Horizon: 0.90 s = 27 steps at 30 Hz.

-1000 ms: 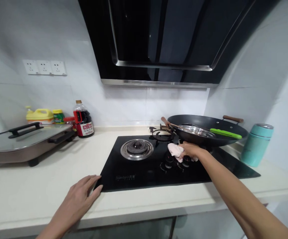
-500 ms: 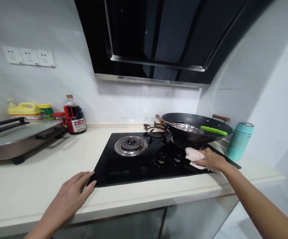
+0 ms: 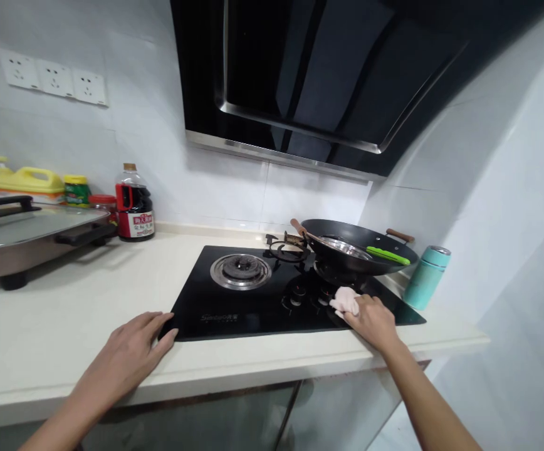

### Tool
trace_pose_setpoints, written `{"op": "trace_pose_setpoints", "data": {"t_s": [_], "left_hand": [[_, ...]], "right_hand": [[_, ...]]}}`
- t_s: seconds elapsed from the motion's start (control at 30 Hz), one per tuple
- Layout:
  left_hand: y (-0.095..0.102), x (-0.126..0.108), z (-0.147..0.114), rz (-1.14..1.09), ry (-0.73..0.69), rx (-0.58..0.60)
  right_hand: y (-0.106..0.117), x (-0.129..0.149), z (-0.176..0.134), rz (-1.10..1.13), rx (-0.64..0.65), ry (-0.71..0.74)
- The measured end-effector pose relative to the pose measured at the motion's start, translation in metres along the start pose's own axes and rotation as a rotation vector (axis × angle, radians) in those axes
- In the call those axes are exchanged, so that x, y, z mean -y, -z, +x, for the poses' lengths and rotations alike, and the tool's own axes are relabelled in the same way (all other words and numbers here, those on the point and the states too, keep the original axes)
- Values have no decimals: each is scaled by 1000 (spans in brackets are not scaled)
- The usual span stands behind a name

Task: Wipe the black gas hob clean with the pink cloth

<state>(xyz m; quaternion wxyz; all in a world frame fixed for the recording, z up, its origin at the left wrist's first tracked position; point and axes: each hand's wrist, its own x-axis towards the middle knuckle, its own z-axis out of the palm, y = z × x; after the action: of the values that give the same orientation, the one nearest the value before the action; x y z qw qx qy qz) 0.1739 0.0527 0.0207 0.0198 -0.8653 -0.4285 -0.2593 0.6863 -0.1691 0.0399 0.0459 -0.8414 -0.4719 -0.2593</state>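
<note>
A pale pink cloth (image 3: 346,300) is bunched under my right hand (image 3: 373,318), whose fingers grip it against the black glass of the gas stove (image 3: 253,322), just right of the control knobs (image 3: 296,297). My left hand (image 3: 133,349) rests on the counter with fingers stretched out, its fingertips touching the stove's front left corner. The left burner (image 3: 240,270) is bare, without a pan support. Over the right burner sits a black wok (image 3: 361,230) with wooden handles; a metal lid or dish and a green-handled utensil (image 3: 387,255) lie in it.
A loose pan support (image 3: 289,250) lies behind the burners. At right stands a turquoise flask (image 3: 427,277). Left are a lidded electric pan (image 3: 37,241), a soy sauce bottle (image 3: 135,207) and a yellow jug (image 3: 30,181). The range hood (image 3: 281,75) hangs low above.
My right hand has drawn the cloth left, closer to the knobs, and its fingers are bunched more tightly. My left hand stays at the stove's corner. The view has tilted somewhat.
</note>
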Motion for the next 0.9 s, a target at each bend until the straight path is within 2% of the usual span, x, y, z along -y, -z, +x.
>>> {"op": "trace_pose_setpoints", "data": {"t_s": [0.13, 0.27, 0.43, 0.63, 0.77, 0.9], "left_hand": [[3, -3, 1, -14, 14, 13], [7, -7, 2, -29, 27, 28], [10, -12, 4, -42, 68, 46], [16, -16, -3, -88, 103, 23], [19, -18, -12, -133, 173, -17], [20, -20, -17, -102, 221, -10]], "right_hand": [[18, 44, -17, 30, -53, -19], [34, 74, -33, 67, -68, -47], [54, 119, -47, 192, -67, 43], [70, 204, -54, 428, -94, 202], [69, 244, -61, 581, -135, 236], [51, 254, -61, 675, -128, 214]]}}
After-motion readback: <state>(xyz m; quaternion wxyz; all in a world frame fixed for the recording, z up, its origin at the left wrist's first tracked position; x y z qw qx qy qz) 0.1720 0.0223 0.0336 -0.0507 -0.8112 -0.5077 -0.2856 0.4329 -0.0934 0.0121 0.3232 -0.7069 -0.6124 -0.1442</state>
